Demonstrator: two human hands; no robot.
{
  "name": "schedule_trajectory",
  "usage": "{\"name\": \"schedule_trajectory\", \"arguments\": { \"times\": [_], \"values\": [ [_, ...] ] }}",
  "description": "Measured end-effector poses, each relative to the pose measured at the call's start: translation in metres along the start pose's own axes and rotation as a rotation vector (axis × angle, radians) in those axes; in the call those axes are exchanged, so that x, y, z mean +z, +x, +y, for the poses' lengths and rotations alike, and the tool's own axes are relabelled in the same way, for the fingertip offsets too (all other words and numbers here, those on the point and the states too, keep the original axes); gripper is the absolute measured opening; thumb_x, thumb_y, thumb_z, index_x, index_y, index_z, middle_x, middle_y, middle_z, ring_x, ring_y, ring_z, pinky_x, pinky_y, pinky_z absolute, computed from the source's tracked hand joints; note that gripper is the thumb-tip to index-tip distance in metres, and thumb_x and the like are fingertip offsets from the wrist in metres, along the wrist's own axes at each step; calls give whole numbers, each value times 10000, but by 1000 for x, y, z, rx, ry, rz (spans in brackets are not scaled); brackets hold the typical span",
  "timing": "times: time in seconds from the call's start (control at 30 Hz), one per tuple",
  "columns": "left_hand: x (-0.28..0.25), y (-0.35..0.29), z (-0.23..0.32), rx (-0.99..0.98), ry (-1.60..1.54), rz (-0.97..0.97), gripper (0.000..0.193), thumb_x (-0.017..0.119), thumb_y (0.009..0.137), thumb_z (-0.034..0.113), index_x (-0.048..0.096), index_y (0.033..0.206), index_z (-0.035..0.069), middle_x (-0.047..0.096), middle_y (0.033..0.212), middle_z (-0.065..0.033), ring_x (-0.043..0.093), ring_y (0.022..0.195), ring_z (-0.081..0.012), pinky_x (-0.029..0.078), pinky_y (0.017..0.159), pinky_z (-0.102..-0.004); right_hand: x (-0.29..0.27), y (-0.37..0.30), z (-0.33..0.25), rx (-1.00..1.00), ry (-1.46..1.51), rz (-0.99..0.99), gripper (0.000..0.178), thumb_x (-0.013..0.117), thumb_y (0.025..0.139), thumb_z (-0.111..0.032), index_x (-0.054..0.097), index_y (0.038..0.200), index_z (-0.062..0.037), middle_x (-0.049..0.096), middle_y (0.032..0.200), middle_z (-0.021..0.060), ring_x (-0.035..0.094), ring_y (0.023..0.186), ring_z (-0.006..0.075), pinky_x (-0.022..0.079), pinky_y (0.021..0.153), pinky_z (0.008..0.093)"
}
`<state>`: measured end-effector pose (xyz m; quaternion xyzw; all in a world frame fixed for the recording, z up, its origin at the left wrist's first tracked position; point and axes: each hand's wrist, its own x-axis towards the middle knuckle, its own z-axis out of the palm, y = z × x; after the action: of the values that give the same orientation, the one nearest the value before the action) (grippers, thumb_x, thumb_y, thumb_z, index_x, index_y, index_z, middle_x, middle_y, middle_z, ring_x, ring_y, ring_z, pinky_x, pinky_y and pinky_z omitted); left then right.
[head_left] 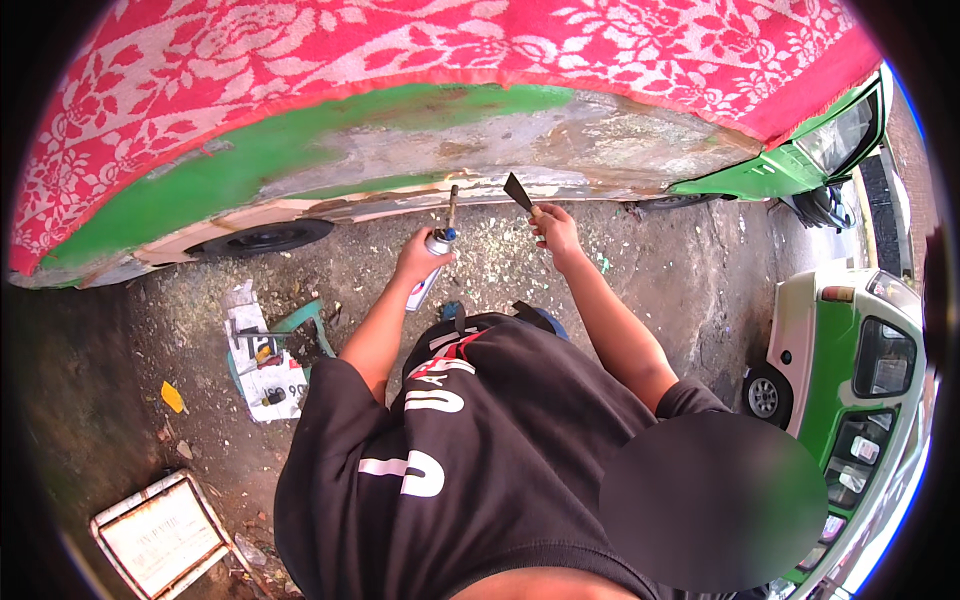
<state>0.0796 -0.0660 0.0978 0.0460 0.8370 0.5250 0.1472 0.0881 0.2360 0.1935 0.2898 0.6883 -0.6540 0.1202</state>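
Black shirt (white-lettered) lies nearest; left hand clamps a blowtorch, right hand clamps a scraper.

ground: grey-brown, littered | right: green-and-white van | lower left: rusty-framed white board | light: daylight

Soft daylight lights my left hand and right hand evenly. Far left of them the ground dims; far right, the road glares whitish. Fisheye distortion bows the green vehicle body ahead; a blurred disc lies behind my right hand.
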Motion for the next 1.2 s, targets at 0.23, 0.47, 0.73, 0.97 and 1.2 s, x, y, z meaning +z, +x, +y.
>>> {"name": "schedule_trajectory", "arguments": {
  "times": [0.23,0.47,0.73,0.97,1.2],
  "values": [
    [-9,7,1,49,3,-11,690,915,653,323,610,1192,18,696,1083,-178,680,1004,-298,523,884,-384,18,15,6,29,20,-2,316,654,963,-295,620,1234,-135,684,951,-15,573,755,87,471,643,291],
    [-13,9,-15,43,9,27,661,909,659,344,616,1151,14,693,1034,-175,680,968,-307,526,860,-386,18,18,5,60,39,-16,332,656,959,-261,610,1247,-102,675,937,-4,568,741,85,459,608,271],
    [-10,-3,-36,81,-19,106,626,912,664,291,619,1152,31,698,1040,-160,684,971,-294,532,858,-394,17,24,13,41,-44,-14,384,665,955,-296,598,1271,-90,666,945,2,555,711,77,459,590,259],
    [-10,-11,-15,28,-5,42,632,917,667,258,613,1175,38,697,1052,-127,675,962,-252,530,865,-374,12,22,29,95,-11,42,379,660,960,-304,607,1265,-85,682,936,4,566,714,73,462,581,250],
    [-18,-6,-11,30,-9,43,622,911,671,229,612,1186,50,691,1080,-117,671,1002,-238,525,884,-369,25,61,60,-128,-234,118,352,676,934,-285,658,1212,-70,714,883,73,622,713,148,496,668,308]
  ]
}}
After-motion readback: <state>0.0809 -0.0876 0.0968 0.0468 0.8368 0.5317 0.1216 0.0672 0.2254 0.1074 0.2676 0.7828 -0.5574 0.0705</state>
